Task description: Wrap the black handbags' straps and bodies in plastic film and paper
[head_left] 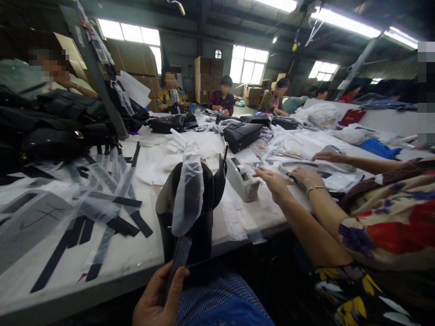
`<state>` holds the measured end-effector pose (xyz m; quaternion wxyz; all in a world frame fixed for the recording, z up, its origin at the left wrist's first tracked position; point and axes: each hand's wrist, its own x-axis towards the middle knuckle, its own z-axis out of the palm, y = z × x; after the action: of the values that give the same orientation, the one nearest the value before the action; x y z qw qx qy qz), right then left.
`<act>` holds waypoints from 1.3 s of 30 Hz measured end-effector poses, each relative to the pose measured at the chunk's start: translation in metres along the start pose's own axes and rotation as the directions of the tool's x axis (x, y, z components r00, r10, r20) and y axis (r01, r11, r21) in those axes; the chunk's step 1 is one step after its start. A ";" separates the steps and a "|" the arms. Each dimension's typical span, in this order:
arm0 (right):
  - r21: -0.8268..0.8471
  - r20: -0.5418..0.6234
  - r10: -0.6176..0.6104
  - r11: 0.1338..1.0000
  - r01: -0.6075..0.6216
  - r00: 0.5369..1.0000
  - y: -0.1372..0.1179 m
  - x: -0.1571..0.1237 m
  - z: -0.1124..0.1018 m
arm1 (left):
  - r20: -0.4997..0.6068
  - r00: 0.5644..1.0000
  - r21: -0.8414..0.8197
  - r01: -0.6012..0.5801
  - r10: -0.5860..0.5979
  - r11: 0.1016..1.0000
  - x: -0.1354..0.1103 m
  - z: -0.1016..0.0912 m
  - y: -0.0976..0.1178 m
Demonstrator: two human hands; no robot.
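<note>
My left hand (159, 294) is closed around the lower end of a black strap (181, 253). Clear, wrinkled plastic film (188, 194) covers the strap's upper part. Behind the strap, a black handbag (200, 235) stands upright near the table edge, its top open and a flap rising on its right. My right hand (273, 181) reaches in from the right with fingers stretched out beside a grey tape dispenser (249, 190). Nothing shows in those fingers; whether they touch the dispenser is unclear.
Black straps (115, 222), some in plastic, lie across the left of the white table (136, 267). Black bags (50, 127) are piled behind. A co-worker's hands (307, 176) work close on my right. A metal post (105, 95) rises at left. Other people sit opposite.
</note>
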<state>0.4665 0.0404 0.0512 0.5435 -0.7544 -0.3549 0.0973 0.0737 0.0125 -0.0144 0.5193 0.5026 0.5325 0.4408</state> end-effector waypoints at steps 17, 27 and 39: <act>0.309 0.228 0.204 0.912 -0.269 0.952 0.002 -0.097 0.005 | 0.041 0.998 -0.081 0.059 -0.055 0.995 0.000 0.003 0.013; 0.293 0.746 -0.005 0.900 -0.321 0.666 -0.096 -0.207 0.080 | 0.167 0.985 -0.072 -0.021 0.033 0.997 -0.002 0.000 0.016; 0.307 0.802 -0.168 0.939 -0.155 0.573 -0.077 -0.200 0.088 | 0.431 0.867 -0.343 0.414 -0.250 0.843 -0.009 -0.008 0.030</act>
<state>0.2407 -0.0101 0.0378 0.4410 -0.5148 -0.5454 0.4930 0.0679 0.0069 0.0164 0.7761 0.3492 0.3964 0.3444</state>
